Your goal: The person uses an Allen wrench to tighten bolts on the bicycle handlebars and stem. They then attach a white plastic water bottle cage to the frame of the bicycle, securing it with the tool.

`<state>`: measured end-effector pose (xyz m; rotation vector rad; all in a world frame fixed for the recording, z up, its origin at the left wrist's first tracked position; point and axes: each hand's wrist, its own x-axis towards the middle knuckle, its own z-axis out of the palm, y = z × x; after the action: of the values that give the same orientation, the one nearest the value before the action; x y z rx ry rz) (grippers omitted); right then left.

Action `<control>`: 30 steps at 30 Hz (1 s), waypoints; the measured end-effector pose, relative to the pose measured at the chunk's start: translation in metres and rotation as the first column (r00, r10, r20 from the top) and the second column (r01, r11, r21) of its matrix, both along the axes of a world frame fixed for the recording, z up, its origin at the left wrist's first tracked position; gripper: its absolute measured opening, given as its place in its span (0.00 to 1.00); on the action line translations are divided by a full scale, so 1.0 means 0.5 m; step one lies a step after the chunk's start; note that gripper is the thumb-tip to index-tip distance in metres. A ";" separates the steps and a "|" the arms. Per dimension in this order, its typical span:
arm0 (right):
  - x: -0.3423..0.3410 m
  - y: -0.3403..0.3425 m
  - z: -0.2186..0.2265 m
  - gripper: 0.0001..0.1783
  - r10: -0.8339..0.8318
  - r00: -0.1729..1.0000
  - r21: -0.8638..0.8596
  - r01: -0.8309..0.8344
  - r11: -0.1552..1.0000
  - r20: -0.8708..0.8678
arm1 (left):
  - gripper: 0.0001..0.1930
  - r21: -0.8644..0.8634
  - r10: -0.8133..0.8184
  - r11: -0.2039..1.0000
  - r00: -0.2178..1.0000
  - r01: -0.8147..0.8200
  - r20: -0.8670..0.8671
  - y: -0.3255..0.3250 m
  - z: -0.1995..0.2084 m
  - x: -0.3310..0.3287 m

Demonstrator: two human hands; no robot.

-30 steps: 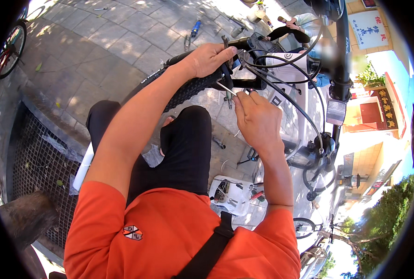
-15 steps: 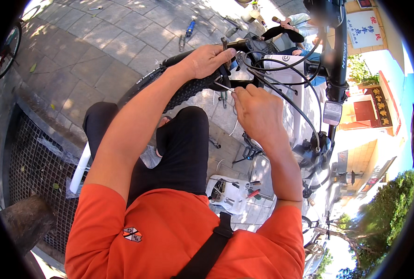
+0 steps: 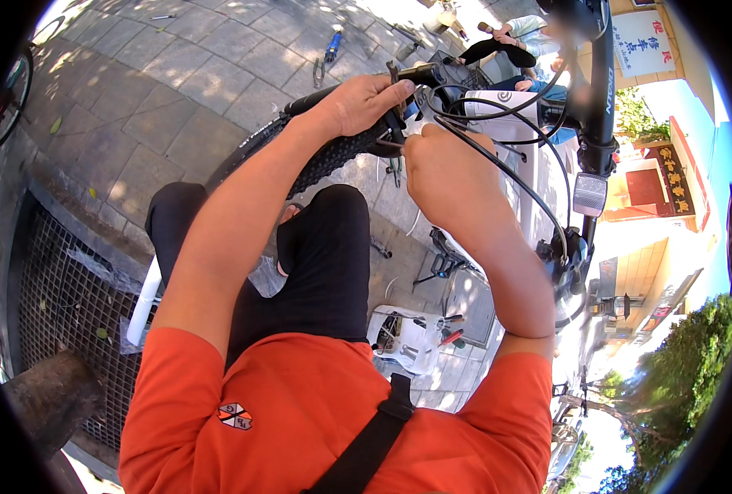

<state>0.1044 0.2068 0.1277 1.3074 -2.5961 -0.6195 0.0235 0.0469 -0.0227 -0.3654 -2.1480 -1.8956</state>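
Note:
Next to the knobby front tyre point(image 3: 337, 165) of a black bicycle, my left hand point(image 3: 362, 105) is closed around a slim black part point(image 3: 396, 123) by the fork, thumb laid along it. Its exact kind is hard to make out. My right hand point(image 3: 448, 169) is a closed fist just to the right, gripping a thin metal hex key point(image 3: 389, 144). Only a short length of the key shows between the fist and the black part; the fingers hide the rest. Black cables point(image 3: 514, 169) loop above and right of this hand, toward the handlebar point(image 3: 600, 107).
A white tray point(image 3: 411, 362) with several hand tools lies below my right forearm. Blue-handled pliers point(image 3: 333, 47) and another tool point(image 3: 319, 72) lie on the paving. Left is a metal grate point(image 3: 61, 313). Two people point(image 3: 514, 49) sit beyond the bicycle; another bicycle point(image 3: 16, 95) stands far left.
My right hand has turned over at the wrist and shifted slightly up and left, its elbow swinging outward; less of the hex key shows. The left hand keeps its hold, nearly still.

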 end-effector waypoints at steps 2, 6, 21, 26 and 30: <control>-0.002 0.042 -0.028 0.02 -0.036 0.999 -0.089 0.034 0.995 -0.012 | 0.32 -0.020 -0.007 1.000 1.000 0.007 -0.005 -0.003 0.008 0.001; 0.017 0.093 -0.106 0.07 -0.029 0.995 -0.358 -0.005 0.934 -0.091 | 0.34 -0.033 0.007 0.999 0.997 -0.009 -0.074 0.004 0.004 0.001; -0.177 0.019 -0.635 0.08 0.016 0.722 -0.714 0.680 0.166 0.692 | 0.32 -0.030 0.039 0.999 0.997 -0.041 -0.061 0.012 -0.014 -0.001; -0.187 -0.046 -0.608 0.20 0.393 0.640 -0.675 0.735 -0.064 0.660 | 0.33 -0.042 0.032 0.999 0.999 -0.033 -0.025 0.021 -0.007 -0.013; -0.175 -0.028 -0.608 0.10 0.160 0.726 -0.743 0.653 0.144 0.669 | 0.33 0.022 0.028 0.999 0.996 -0.030 0.082 -0.010 -0.027 -0.011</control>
<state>0.0169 0.1930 -0.1761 0.4873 -2.5901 1.6545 0.0177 0.0418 -0.0362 -0.2546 -2.1687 -1.9495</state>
